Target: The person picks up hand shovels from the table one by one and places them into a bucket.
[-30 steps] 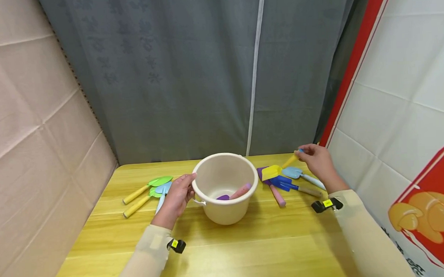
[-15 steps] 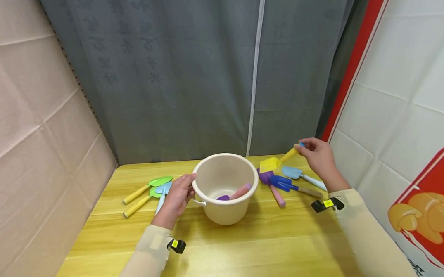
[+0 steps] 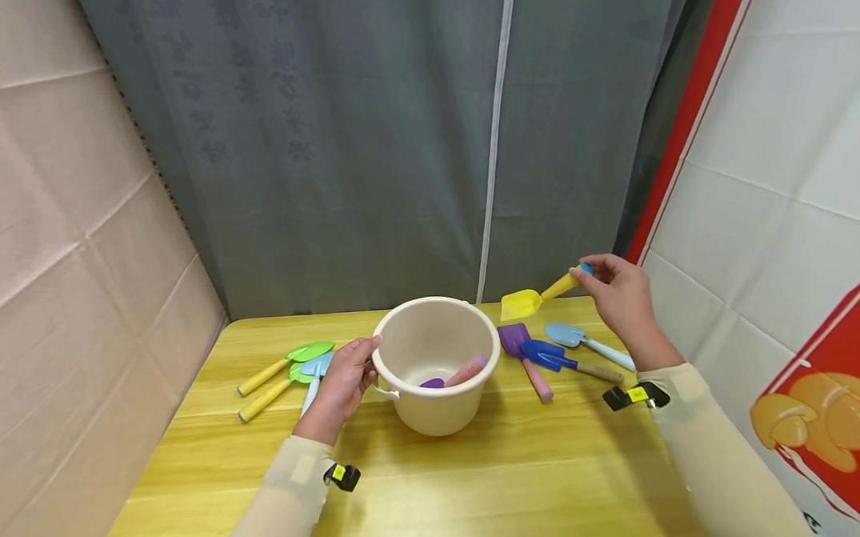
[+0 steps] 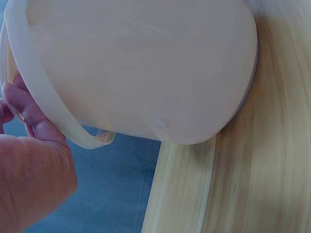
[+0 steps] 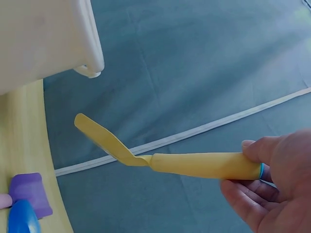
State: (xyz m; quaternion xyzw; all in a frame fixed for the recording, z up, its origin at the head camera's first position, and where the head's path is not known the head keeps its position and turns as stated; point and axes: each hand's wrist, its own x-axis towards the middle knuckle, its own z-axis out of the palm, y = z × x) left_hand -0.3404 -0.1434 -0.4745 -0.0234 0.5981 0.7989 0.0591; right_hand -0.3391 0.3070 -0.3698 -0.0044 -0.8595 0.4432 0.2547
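right hand point(image 3: 619, 296): its grip is pinching a yellow shovel point(image 3: 524, 304) near the blue end of the handle, the thumb pressing one side and the fingers supporting the other.
yellow shovel: it is hanging in the air above the far right part of the desk point(image 3: 440, 492), its blade sloping down and pointing toward a cream bucket point(image 3: 436, 416).
left hand point(image 3: 341, 388): its grip is closing over the left side of the bucket's rim, with the fingers curling around the edge.
cream bucket: it is standing mouth up on the desk, holding a purple tool with a pink handle point(image 3: 465, 371) that is leaning inside.
right of the bucket: a purple shovel point(image 3: 515, 343), a dark blue hand fork point(image 3: 549, 355) and a light blue trowel point(image 3: 566, 335) are lying close together.
left of the bucket: two green tools with yellow handles point(image 3: 265, 378) are lying beside a light blue tool point(image 3: 317, 365), which the left hand is partly hiding.
backdrop: a gray curtain point(image 3: 324, 145) is hanging behind the desk.
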